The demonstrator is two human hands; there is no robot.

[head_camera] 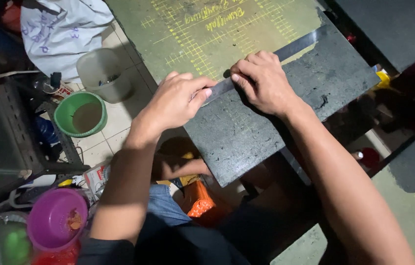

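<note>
Dark speckled grey sheet (261, 122), green mat (207, 34) with yellow grid, green bowl (65, 115), purple bowl (45, 221)
</note>
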